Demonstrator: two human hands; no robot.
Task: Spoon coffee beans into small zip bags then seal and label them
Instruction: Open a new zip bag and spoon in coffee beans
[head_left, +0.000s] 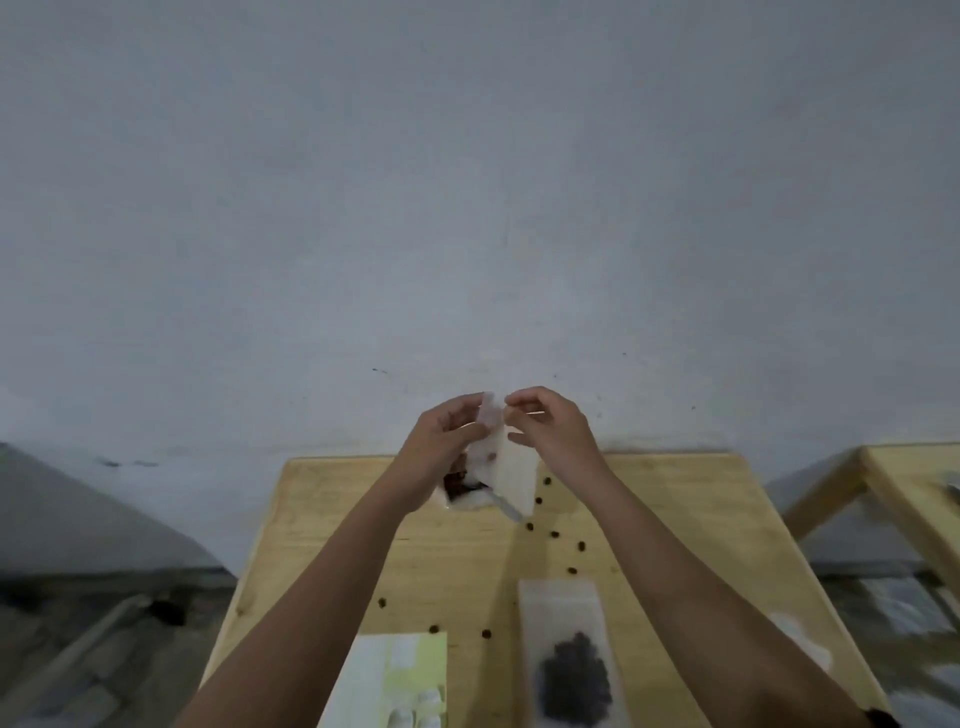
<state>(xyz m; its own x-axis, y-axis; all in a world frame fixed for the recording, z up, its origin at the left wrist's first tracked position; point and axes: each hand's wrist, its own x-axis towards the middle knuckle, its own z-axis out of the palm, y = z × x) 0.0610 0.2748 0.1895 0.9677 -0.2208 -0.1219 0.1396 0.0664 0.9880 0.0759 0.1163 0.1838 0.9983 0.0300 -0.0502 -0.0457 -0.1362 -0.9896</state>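
Head view, centre: left hand (445, 441) and right hand (551, 430) each pinch the bag (511, 470) top, held above the table (322, 499), likely to part its mouth.

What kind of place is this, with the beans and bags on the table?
Probably a makeshift packing spot in a bare room, not a kitchen: a plain wooden table against a blank grey wall, with loose coffee beans, a filled zip bag and a label sheet.

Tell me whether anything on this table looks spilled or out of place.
Loose coffee beans lie scattered over the wooden table, from beneath the raised zip bag down towards the filled bag and the label sheet. They sit outside any bag, so they look spilled.
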